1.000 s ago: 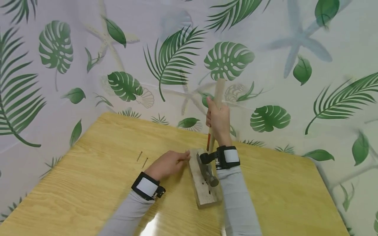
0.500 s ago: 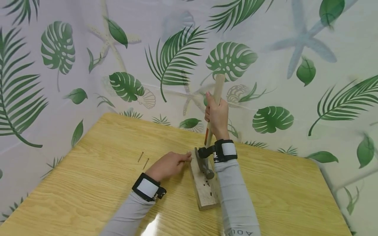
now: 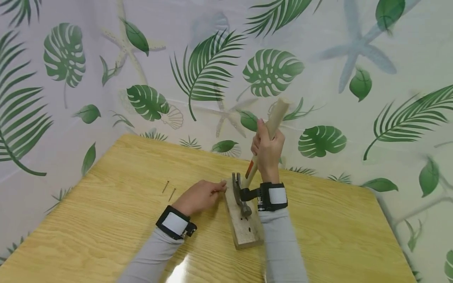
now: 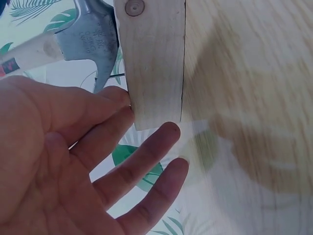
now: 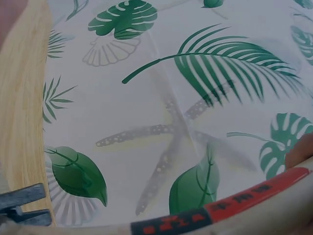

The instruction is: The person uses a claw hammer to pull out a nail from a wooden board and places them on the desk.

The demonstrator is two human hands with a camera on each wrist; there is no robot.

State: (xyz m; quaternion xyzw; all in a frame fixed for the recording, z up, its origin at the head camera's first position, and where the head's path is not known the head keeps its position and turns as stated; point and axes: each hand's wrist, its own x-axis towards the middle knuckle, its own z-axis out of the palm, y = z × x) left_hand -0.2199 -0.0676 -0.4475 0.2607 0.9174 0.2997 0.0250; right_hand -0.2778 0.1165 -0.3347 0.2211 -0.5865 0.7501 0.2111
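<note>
My right hand [image 3: 267, 151] grips the pale wooden handle of a claw hammer [image 3: 272, 118], which leans up and to the right. The steel hammer head [image 3: 240, 193] rests on the far end of a small wooden block [image 3: 244, 228] marked with dark nail holes. In the left wrist view the claw [image 4: 93, 41] sits beside a thin nail [image 4: 115, 75] sticking out of the block [image 4: 151, 58]. My left hand [image 3: 199, 196] lies flat on the table, straight fingers [image 4: 122, 117] pressing against the block's left side. The right wrist view shows the handle's red band [image 5: 234, 205].
Two loose nails [image 3: 168, 190] lie on the yellow wooden table [image 3: 106, 220], left of my left hand. A curtain printed with leaves and starfish [image 3: 212, 67] hangs close behind the table. The table's right edge [image 3: 393, 232] is near.
The hammer handle has tipped from nearly upright to leaning right, and my right hand has gone right and slightly down with it. The head rocked on the block. My left hand stayed put.
</note>
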